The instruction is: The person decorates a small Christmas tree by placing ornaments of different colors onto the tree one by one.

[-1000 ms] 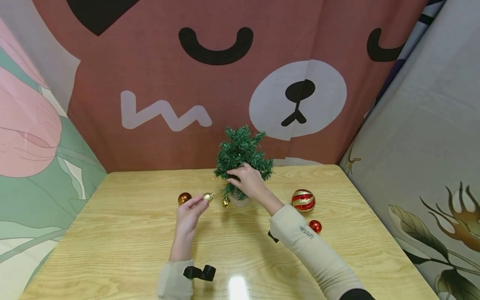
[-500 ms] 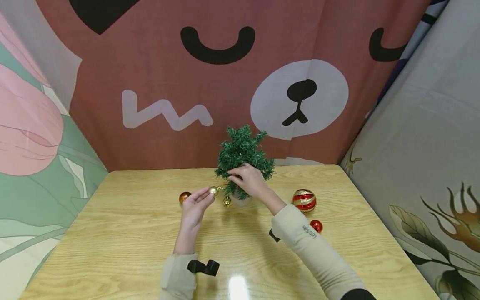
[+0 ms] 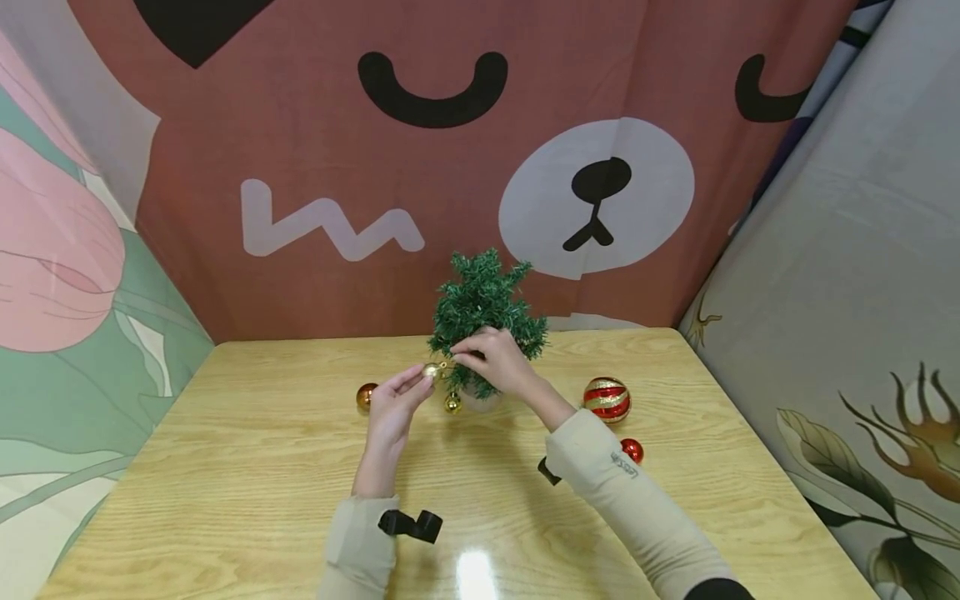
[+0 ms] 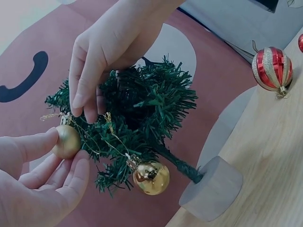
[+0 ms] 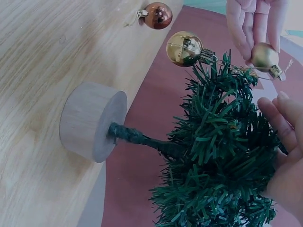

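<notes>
A small green artificial Christmas tree [image 3: 480, 292] stands on a round pale wooden base [image 4: 213, 189]. My left hand [image 3: 393, 408] pinches a matte gold bauble [image 4: 67, 142] between thumb and fingers, its capped end and string towards the tree. My right hand [image 3: 498, 362] is at the tree's front branches, fingers extended close above that bauble; in the right wrist view its fingertips show nothing between them. A shiny gold bauble [image 5: 184, 48] hangs by a gold string from a low branch, beside the held one.
On the wooden table [image 3: 225, 467], a copper-brown bauble [image 5: 158, 15] lies to the left of the tree. A large red-and-gold striped bauble [image 3: 607, 400] and a small red bauble [image 3: 632, 451] lie to the right. A printed curtain [image 3: 315, 300] rises behind the table.
My left hand has moved right and slightly up, bringing the matte gold bauble from left of the tree to just below my right fingertips. My right hand has barely moved.
</notes>
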Demonstrator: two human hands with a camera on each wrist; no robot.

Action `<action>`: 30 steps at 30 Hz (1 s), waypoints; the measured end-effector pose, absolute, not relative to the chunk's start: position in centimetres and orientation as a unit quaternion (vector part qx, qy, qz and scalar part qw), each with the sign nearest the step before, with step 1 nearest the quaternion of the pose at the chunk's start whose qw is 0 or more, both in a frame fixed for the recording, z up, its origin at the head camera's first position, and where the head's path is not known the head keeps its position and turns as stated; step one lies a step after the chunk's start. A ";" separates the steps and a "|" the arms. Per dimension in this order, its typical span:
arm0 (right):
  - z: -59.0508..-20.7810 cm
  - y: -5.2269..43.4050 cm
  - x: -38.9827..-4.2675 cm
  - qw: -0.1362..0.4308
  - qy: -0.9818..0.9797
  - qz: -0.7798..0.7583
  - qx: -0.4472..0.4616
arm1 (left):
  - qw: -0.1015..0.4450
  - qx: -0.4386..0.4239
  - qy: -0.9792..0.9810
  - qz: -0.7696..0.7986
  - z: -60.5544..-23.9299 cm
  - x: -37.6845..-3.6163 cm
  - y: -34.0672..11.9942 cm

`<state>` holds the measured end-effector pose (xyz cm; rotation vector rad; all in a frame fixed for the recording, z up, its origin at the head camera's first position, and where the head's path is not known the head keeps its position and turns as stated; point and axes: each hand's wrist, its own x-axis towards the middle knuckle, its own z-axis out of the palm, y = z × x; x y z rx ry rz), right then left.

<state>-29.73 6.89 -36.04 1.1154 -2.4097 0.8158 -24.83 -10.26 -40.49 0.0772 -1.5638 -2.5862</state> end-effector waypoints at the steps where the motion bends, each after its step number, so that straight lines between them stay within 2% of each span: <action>1: -36.0 6.9 -29.7 0.177 -0.854 0.287 0.396 | 0.060 0.027 -0.515 -0.855 -40.4 -24.9 -10.2; 9: -35.9 6.3 -29.6 0.143 -0.858 0.280 0.406 | 0.063 0.027 -0.516 -0.854 -40.2 -25.1 -9.8; 22: -35.7 5.8 -29.8 0.165 -0.842 0.300 0.417 | 0.075 0.034 -0.537 -0.840 -40.1 -25.7 -9.3; 30: -35.7 5.9 -30.2 0.205 -0.838 0.305 0.404 | 0.086 0.037 -0.545 -0.833 -40.1 -25.7 -9.5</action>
